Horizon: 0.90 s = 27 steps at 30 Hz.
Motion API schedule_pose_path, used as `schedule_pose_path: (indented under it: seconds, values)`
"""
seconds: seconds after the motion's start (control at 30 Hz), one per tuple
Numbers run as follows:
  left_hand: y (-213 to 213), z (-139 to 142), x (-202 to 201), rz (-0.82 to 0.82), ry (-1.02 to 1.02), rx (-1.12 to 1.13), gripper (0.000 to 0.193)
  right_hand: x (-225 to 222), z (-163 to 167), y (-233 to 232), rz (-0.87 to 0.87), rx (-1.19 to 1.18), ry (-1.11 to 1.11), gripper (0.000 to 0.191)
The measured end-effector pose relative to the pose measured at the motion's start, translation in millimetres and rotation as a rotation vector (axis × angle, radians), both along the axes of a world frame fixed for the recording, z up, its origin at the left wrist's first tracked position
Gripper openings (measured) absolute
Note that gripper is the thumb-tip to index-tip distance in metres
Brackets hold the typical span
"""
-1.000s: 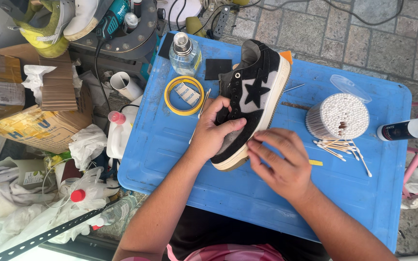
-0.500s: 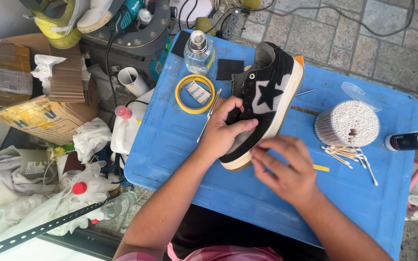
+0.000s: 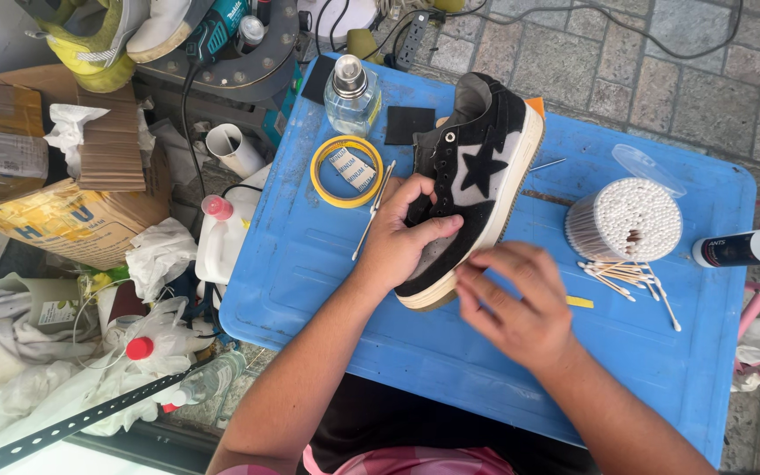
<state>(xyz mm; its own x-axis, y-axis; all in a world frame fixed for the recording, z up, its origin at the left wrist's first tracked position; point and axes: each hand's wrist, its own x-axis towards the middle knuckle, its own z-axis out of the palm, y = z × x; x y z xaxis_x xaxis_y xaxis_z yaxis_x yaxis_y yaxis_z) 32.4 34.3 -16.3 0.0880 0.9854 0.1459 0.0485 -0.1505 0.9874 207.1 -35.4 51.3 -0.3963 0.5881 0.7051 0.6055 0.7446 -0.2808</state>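
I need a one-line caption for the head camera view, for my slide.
Left hand grips a black sneaker on a blue table while the right hand touches its sole edge.

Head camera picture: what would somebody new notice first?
Probably the black shoe with a star on its side, lying across a blue table. The left hand grips it and the right hand touches its pale sole. To the right stands a round tub of cotton swabs, with loose ones scattered beside it.
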Motion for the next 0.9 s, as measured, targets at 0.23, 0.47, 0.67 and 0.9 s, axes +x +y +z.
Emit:
schedule_pose_path:
  seconds: [0.23,0.47,0.67,0.9]
  values:
    - [-1.3,-1.9,1.5,-0.004,-0.004,0.029,0.033,1.1,-0.3,2.3,-0.055,0.037,-0.008,0.030]
    - [-2.1,-1.5,2.0,0.003,0.011,0.036,0.034,3.1,-1.1,1.3,-0.035,0.028,-0.002,0.031]
    - [-0.7,-1.5,1.6,-0.002,0.015,0.025,0.032,-0.3,-3.4,0.6,0.062,0.032,0.009,0.032]
    - [-0.6,-1.8,1.9,-0.012,0.008,0.010,0.033,3.1,-6.4,2.1,0.005,0.053,0.004,0.029]
